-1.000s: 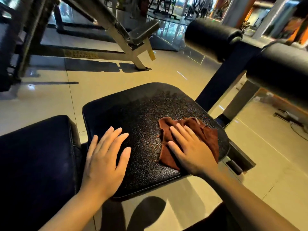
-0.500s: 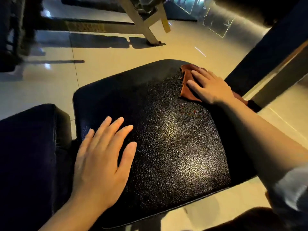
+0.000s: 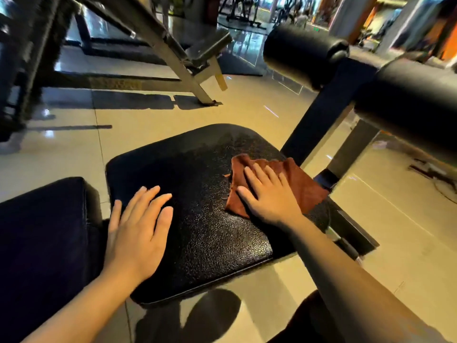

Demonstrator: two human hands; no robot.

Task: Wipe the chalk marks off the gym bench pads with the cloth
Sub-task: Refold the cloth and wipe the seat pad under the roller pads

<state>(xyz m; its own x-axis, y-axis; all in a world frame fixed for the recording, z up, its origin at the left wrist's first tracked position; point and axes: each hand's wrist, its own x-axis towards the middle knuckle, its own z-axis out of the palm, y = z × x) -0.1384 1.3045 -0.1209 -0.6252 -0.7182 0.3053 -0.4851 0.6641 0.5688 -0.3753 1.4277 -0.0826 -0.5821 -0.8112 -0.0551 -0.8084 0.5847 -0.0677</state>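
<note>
Cloth [image 3: 300,184] partly under right hand [image 3: 270,199].

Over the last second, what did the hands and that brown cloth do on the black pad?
The right hand slid the brown cloth out to the seat pad's far right corner, then drew it back toward the near right side, about where it started. Its fingers lay flat on the cloth throughout; nothing was picked up or let go. The left hand stayed flat on the pad's near left part.
</note>
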